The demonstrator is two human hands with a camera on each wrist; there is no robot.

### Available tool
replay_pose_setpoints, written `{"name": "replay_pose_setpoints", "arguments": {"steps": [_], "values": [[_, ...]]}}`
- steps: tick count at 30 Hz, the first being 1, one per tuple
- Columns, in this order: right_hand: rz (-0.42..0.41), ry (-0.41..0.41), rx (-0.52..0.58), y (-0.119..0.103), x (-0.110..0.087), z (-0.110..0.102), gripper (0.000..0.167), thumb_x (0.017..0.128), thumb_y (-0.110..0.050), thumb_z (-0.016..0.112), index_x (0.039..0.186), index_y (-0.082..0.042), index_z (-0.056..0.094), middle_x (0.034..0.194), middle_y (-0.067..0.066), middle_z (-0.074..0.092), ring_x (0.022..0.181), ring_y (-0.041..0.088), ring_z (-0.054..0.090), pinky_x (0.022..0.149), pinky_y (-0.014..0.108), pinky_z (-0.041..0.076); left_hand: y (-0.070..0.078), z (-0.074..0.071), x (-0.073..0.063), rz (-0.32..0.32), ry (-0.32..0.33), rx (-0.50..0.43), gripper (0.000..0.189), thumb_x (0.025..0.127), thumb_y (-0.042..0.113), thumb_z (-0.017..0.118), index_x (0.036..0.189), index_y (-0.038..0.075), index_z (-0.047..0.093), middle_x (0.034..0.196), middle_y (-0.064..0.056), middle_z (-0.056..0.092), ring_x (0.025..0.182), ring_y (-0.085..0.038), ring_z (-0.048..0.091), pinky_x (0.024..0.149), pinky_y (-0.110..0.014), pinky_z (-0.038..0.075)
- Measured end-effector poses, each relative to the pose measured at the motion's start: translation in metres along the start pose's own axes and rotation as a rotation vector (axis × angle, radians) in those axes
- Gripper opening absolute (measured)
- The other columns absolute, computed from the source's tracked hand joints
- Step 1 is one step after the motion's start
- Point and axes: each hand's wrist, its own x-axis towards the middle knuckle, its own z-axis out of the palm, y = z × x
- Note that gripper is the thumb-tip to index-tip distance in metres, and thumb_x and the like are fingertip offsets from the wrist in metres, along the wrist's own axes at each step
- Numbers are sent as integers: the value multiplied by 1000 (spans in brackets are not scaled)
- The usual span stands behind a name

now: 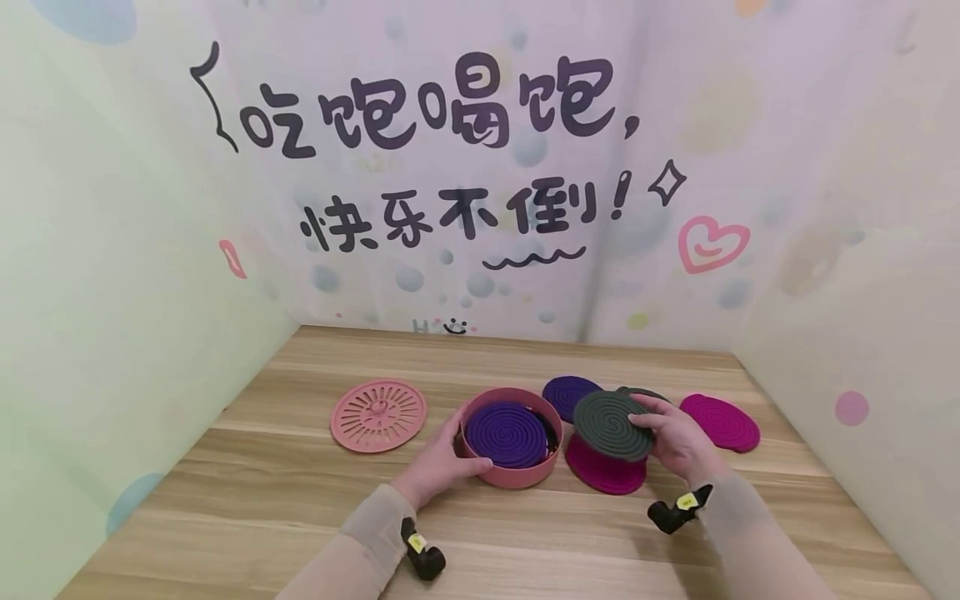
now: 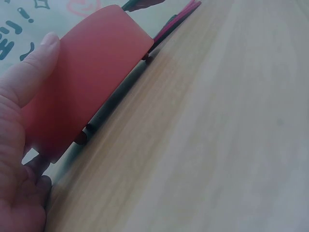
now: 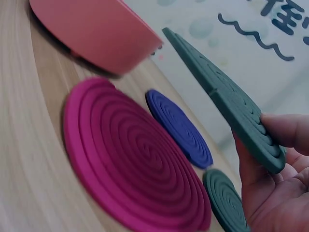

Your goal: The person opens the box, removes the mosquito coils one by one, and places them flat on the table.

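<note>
My left hand (image 1: 442,462) grips the side of a round pink mosquito-coil tin (image 1: 517,478), thumb along its near wall. Inside the tin lies a purple mosquito coil (image 1: 506,435), with a dark gap along its right side. To the right, my right hand (image 1: 678,437) pinches a dark green mosquito coil (image 1: 611,425) by its right edge. In the right wrist view this green coil (image 3: 222,96) is tilted and raised off the table. Beneath it a magenta coil (image 3: 140,154) rests on the wood, partly hidden in the head view.
A slotted pink lid (image 1: 378,408) with a knob lies left of the tin. Behind the held coil are another purple coil (image 1: 564,397) and a second green coil (image 1: 651,392). Further right lies a magenta coil (image 1: 722,422). Printed walls enclose the wooden table (image 1: 525,550).
</note>
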Motion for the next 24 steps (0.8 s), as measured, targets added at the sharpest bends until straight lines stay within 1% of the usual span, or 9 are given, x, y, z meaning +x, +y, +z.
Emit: {"name": "replay_pose_setpoints", "arguments": {"steps": [3, 6, 10, 14, 20, 24], "values": [[3, -5, 13, 2, -4, -11, 50, 96, -2, 54, 142, -8, 37, 107, -1, 58, 89, 9, 64, 77, 25, 55, 1, 0, 0, 0, 0, -6, 106, 75, 32, 83, 155, 12, 16, 153, -11, 31, 140, -28, 28, 114, -50, 21], [4, -3, 27, 4, -8, -22, 45, 96, -3, 55, 138, -11, 42, 108, -4, 58, 91, 8, 64, 78, 25, 55, 2, 0, 0, -1, -1, -3, 106, 75, 32, 83, 155, 12, 16, 153, -10, 31, 140, -27, 28, 114, -49, 21], [-3, 2, 42, 7, -14, -35, 35, 96, -3, 55, 127, -19, 52, 107, -7, 59, 91, 7, 63, 78, 25, 54, 2, 1, -1, -2, 1, 2, 106, 75, 31, 83, 155, 11, 15, 154, -11, 30, 140, -28, 28, 114, -50, 21], [-14, 9, 47, 11, -19, -47, 29, 97, -3, 53, 114, -25, 58, 105, -10, 60, 90, 6, 63, 77, 24, 54, 3, 2, -1, -8, 7, 1, 105, 76, 28, 83, 155, 12, 15, 154, -12, 29, 140, -29, 27, 114, -51, 21], [-31, 0, 60, 14, -25, -63, 32, 98, -1, 50, 104, -29, 65, 102, -9, 63, 89, 6, 63, 75, 23, 54, 3, 2, -1, -1, 5, 4, 105, 75, 30, 83, 155, 13, 16, 154, -10, 30, 140, -27, 28, 114, -50, 21], [-37, 16, 55, 17, -29, -72, 35, 97, 0, 50, 100, -30, 67, 99, -10, 66, 87, 5, 63, 74, 23, 54, 3, 1, -1, -7, 2, 10, 107, 74, 34, 84, 155, 13, 17, 154, -8, 31, 140, -26, 28, 114, -49, 21]]}}
